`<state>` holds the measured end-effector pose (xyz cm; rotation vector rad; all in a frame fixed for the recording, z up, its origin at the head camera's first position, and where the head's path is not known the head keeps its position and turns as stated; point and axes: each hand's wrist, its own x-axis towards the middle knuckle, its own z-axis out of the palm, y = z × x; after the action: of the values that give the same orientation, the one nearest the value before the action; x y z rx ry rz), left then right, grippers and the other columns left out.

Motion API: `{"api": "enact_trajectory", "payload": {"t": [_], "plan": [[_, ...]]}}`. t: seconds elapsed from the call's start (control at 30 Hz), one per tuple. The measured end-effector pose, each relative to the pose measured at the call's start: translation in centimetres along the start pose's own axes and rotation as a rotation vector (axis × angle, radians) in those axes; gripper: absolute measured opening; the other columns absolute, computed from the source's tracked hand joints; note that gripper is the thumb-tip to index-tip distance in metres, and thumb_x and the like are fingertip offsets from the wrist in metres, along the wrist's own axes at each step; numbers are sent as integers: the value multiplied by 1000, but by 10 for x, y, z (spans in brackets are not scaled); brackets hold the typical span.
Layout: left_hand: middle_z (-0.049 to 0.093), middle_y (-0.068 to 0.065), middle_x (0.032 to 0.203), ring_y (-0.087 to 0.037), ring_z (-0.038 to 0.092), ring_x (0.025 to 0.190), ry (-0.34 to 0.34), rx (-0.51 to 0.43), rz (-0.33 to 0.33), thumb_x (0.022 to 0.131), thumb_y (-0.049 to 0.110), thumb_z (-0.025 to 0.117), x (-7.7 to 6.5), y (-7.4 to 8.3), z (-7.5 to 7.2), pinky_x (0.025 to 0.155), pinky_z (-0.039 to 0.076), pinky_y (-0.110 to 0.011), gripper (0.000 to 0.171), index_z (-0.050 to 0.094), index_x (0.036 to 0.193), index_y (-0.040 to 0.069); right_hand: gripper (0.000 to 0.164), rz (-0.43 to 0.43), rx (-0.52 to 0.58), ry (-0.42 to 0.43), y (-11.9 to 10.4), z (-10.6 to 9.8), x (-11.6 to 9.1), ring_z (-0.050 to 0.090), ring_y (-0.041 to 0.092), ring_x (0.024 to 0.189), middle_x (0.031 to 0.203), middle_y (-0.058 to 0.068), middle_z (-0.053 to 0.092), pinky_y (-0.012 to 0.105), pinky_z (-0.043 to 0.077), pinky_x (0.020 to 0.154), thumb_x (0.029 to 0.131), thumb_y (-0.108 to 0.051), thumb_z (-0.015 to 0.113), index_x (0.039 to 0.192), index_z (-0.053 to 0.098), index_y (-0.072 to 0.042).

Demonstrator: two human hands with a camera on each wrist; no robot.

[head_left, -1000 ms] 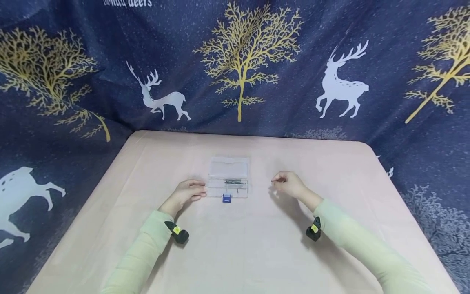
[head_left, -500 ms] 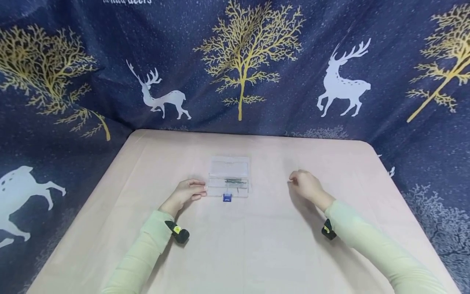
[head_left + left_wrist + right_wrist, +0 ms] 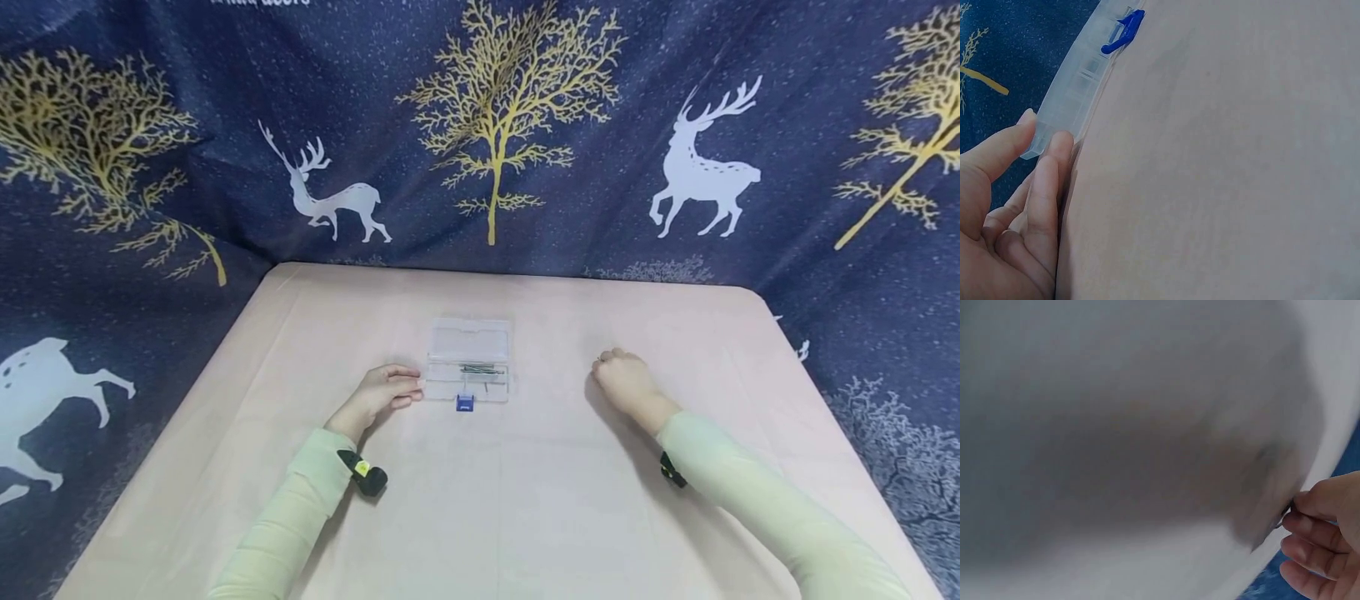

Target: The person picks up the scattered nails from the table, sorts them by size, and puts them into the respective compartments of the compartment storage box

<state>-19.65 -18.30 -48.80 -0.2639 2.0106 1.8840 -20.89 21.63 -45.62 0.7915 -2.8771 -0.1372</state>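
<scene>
A clear plastic box (image 3: 442, 390) stands on the table with its lid (image 3: 471, 340) folded back and a blue latch (image 3: 465, 403) at its front. Several thin greenish metal pieces (image 3: 482, 369) like nails or screws lie inside. My left hand (image 3: 378, 393) holds the box's left end; in the left wrist view the thumb is at its upper edge and fingertips rest on its front wall. To the right of the box, my right hand (image 3: 628, 383) is low at the table. In the right wrist view its thumb and forefinger pinch a thin dark nail-like piece (image 3: 1286, 512), mostly hidden.
A pale pink cloth covers the table (image 3: 495, 500). Behind it hangs a dark blue curtain (image 3: 570, 208) with deer and gold trees. Each wrist wears a small black camera (image 3: 367, 479).
My right hand has moved right, away from the box, and its knuckles have turned upward close to the table. The left hand and the box have stayed in place.
</scene>
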Motion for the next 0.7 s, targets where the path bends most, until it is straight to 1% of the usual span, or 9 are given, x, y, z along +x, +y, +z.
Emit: {"api": "enact_trajectory", "payload": {"t": [0.1, 0.2, 0.4, 0.5, 0.7], "plan": [[67, 4, 80, -4, 65, 68, -1, -6, 0, 89, 3, 62, 0, 1, 0, 66, 56, -14, 43, 46, 127, -12, 4, -47, -104, -15, -4, 0, 0, 55, 23, 68, 74, 10, 62, 34, 54, 60, 78, 4, 67, 77, 67, -1], [67, 3, 81, -4, 65, 69, -4, -9, 5, 89, 3, 62, -1, 2, 0, 66, 56, -14, 43, 46, 126, -13, 6, -60, -140, -15, -7, 0, 1, 52, 22, 66, 72, 9, 61, 32, 52, 58, 77, 3, 67, 75, 67, -2], [67, 3, 81, -4, 65, 68, 3, -4, 4, 89, 2, 61, -1, 2, -1, 66, 56, -14, 43, 45, 127, -13, 4, -116, -222, 11, -7, 3, 6, 54, 22, 67, 73, 9, 62, 31, 52, 59, 77, 2, 67, 76, 66, -2], [67, 3, 80, -4, 65, 68, 4, -7, 7, 89, 2, 61, -1, 2, -1, 66, 56, -14, 43, 45, 127, -13, 4, -119, -237, 21, -8, 4, 7, 54, 22, 66, 74, 10, 62, 30, 51, 58, 78, 1, 68, 77, 65, -2], [68, 3, 81, -4, 65, 68, -4, 1, 18, 90, 3, 61, -1, 0, -1, 65, 56, -13, 43, 46, 126, -13, 7, -115, -223, 34, -9, 5, 7, 53, 21, 67, 77, 9, 62, 30, 51, 57, 78, 0, 68, 83, 65, -3]]}}
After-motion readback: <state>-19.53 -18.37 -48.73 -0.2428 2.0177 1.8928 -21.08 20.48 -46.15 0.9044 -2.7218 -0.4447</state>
